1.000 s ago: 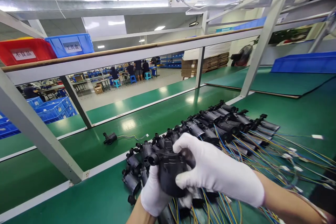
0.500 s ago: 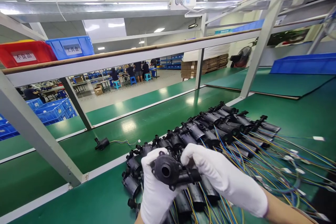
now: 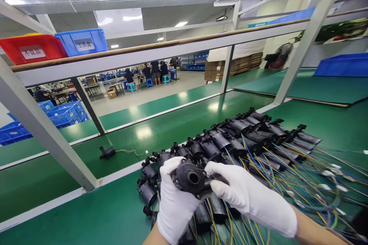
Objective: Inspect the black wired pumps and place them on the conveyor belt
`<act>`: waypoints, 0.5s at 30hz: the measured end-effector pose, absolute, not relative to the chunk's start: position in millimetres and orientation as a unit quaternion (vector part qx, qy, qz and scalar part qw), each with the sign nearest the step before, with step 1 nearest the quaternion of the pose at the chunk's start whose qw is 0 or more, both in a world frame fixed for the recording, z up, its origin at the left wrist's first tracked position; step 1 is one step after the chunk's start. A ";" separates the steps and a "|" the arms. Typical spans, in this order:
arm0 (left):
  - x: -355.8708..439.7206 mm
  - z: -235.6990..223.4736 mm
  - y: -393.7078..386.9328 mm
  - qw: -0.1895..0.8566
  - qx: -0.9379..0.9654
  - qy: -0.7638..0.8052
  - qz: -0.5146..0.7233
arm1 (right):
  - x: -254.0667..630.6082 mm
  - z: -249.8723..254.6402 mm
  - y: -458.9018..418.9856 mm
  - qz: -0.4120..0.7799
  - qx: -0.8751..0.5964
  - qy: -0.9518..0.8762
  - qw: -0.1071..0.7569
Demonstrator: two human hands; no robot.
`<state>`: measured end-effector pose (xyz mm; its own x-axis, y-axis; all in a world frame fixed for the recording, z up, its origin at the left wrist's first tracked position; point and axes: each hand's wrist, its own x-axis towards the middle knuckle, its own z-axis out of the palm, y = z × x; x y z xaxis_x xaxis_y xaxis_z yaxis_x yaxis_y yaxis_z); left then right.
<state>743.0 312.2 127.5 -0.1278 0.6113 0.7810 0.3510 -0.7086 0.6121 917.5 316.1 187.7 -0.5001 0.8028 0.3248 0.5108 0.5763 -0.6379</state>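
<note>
A black water pump (image 3: 188,178) with a round face and a central opening is held up in front of me. My left hand (image 3: 174,199), in a white glove, wraps around its left side. In the same kind of glove, my right hand (image 3: 238,185) grips the pump's side pipe on the right, fingers closed. Beneath and behind both hands lie rows of similar black pumps (image 3: 218,139), packed close together. Their blue, yellow and white wires (image 3: 287,180) fan out to the right, ending in white connectors. The back of the held pump is hidden by my left hand.
A single pump (image 3: 107,153) with its wire lies apart on the green bench (image 3: 86,214). Grey frame posts (image 3: 51,134) rise from the bench. A red bin (image 3: 33,48) and a blue bin (image 3: 82,42) stand on the upper shelf. People (image 3: 155,72) sit or stand far behind.
My right hand has closed further around the pump's side pipe. The pump has turned slightly, its opening now facing more to the right. The view has shifted a little.
</note>
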 end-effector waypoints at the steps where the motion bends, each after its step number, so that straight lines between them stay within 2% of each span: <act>1: 742.8 128.5 311.0 0.088 0.656 0.362 0.657 | 917.8 186.8 317.2 0.239 -0.406 -0.832 0.292; 5: 735.8 127.6 307.7 0.045 0.694 0.324 0.642 | 923.6 191.1 317.7 0.277 -0.344 -0.860 0.258; 7: 727.9 124.9 308.5 0.073 0.707 0.329 0.622 | 929.8 195.8 315.3 0.297 -0.278 -0.880 0.245; 11: 710.5 121.2 311.3 0.286 0.647 0.405 0.580 | 943.2 196.8 311.4 0.344 -0.256 -0.867 0.254; 15: 708.1 122.0 302.1 0.439 0.611 0.460 0.471 | 944.2 185.6 320.3 0.481 -0.322 -0.699 0.420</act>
